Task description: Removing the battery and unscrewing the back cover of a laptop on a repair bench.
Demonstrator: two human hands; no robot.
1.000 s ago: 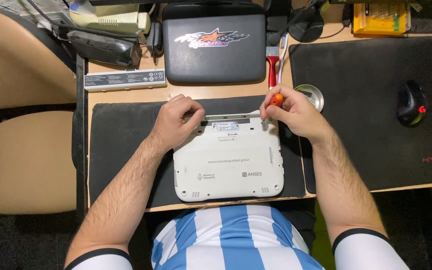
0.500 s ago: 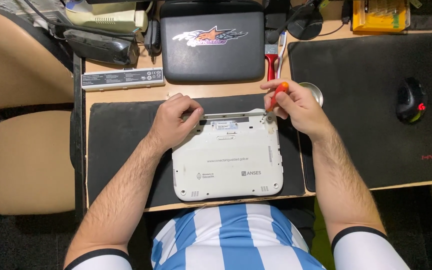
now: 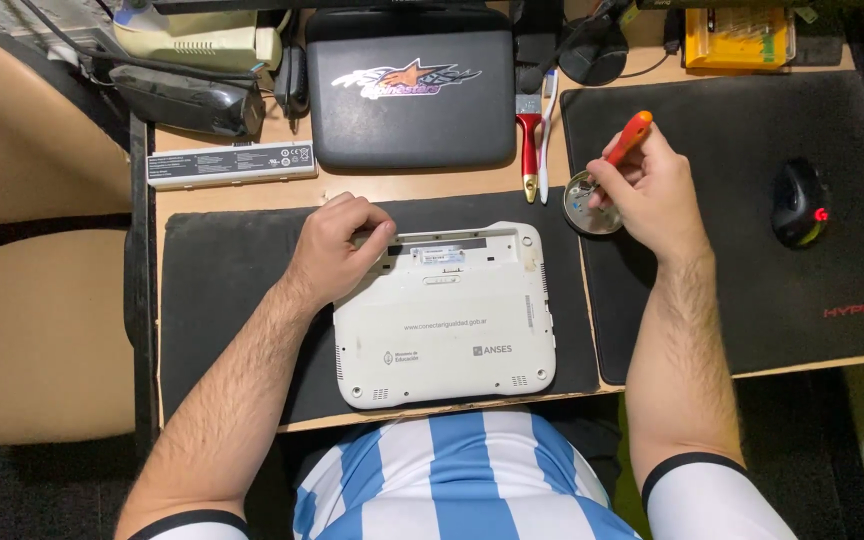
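A small white laptop lies upside down on a black mat in front of me, its battery bay open along the far edge. My left hand rests on the laptop's far left corner, fingers curled against the casing. My right hand is off to the right and grips a screwdriver with an orange handle. Its tip points down into a small round metal dish at the edge of a large black mouse pad.
A white battery pack lies at the back left. A black closed laptop sits behind the white one. A red-handled brush and a toothbrush lie beside it. A black mouse sits at the right. A beige chair stands at the left.
My right hand has lifted the screwdriver off the laptop's far right corner and moved right to the small metal dish. My left hand has stayed on the laptop.
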